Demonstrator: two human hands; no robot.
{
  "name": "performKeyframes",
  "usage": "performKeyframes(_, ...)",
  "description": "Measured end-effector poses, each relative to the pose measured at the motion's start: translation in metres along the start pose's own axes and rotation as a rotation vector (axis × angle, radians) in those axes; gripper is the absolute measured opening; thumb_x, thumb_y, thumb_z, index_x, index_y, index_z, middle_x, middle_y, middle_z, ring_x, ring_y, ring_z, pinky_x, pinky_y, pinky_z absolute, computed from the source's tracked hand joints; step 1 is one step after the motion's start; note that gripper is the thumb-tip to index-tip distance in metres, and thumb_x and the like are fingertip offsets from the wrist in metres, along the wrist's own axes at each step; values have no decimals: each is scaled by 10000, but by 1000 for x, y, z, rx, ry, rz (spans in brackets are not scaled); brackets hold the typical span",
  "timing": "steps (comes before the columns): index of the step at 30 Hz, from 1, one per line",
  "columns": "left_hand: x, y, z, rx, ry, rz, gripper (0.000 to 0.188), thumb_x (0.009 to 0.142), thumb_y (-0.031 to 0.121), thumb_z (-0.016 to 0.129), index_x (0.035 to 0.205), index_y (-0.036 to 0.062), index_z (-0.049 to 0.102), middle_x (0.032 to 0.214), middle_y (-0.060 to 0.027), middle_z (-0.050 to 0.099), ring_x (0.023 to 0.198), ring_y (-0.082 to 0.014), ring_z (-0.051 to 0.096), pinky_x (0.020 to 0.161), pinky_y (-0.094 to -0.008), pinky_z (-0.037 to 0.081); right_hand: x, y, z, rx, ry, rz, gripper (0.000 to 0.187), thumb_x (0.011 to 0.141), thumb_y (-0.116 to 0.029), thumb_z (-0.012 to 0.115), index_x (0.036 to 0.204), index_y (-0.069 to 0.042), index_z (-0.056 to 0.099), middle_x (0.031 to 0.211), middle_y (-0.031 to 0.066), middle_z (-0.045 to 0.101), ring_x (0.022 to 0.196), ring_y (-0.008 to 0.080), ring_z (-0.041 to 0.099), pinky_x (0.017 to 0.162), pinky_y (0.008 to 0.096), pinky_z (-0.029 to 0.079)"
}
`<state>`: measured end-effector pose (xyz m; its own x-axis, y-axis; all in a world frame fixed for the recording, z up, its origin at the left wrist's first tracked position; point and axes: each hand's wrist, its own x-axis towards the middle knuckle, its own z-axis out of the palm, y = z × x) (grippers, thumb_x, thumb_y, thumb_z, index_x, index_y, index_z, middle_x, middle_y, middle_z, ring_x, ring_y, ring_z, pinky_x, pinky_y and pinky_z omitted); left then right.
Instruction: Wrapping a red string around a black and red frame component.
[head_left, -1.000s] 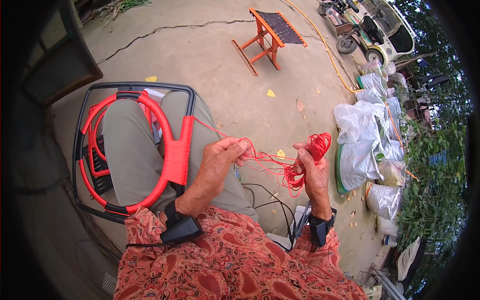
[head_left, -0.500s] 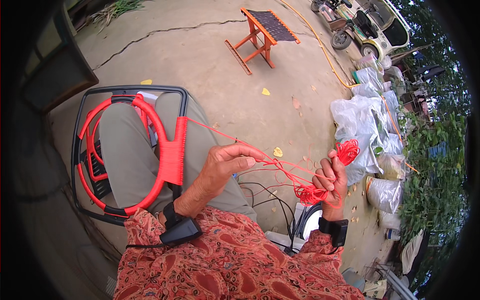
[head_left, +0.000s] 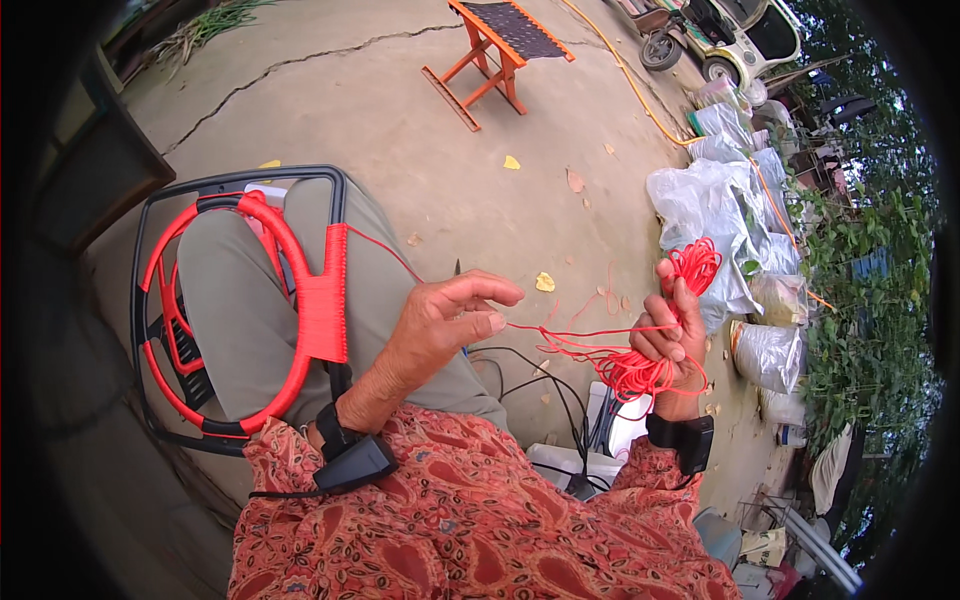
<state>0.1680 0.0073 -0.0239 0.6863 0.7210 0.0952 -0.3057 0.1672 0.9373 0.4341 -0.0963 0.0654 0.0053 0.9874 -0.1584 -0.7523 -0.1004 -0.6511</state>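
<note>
A black rectangular metal frame (head_left: 338, 195) stands at my lap, with a round ring (head_left: 290, 390) largely wrapped in red cord. A tight red-wound band (head_left: 323, 318) joins ring and frame on the right. From its top, a red cord (head_left: 385, 246) runs to my left hand (head_left: 435, 325), passes behind it and comes out by the thumb tip. The left thumb and forefinger are slightly apart; the other fingers are mostly hidden. My right hand (head_left: 672, 325) is closed round a looped bundle of red cord (head_left: 697, 263), with loose loops hanging below the fist.
An orange folding stool (head_left: 505, 50) with a dark woven seat stands ahead. Plastic-covered containers (head_left: 710, 210) line the right side, near a three-wheeled vehicle (head_left: 730, 45). Black cables (head_left: 560, 385) lie by my knee. A dark panel (head_left: 105, 165) is at left.
My right hand has lowered slightly and moved a little right with the bundle. The cord between frame and left hand has gone slack, and its twisted strands between my hands have spread apart.
</note>
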Motion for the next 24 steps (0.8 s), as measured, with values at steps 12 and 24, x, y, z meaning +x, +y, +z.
performKeyframes(12, -5, -24, 7, 7, -155, -131, 263, 850, 124, 660, 1086, 10, 642, 944, -43, 648, 930, -129, 599, 831, -270, 470, 7, 1, 23, 85, -61, -31, 348, 1033, -246, 337, 1271, -38, 483, 669, 7, 484, 378, 54, 415, 364, 218, 327)
performKeyframes(24, -7, -6, -2, -26, -187, -395, 147, 860, 124, 674, 938, 0, 682, 705, 22, 582, 667, -38, 522, 613, -205, 431, 20, 0, -35, -154, 315, -145, 333, 978, -355, 498, 985, -38, 602, 698, 11, 478, 577, 104, 472, 466, 247, 419)
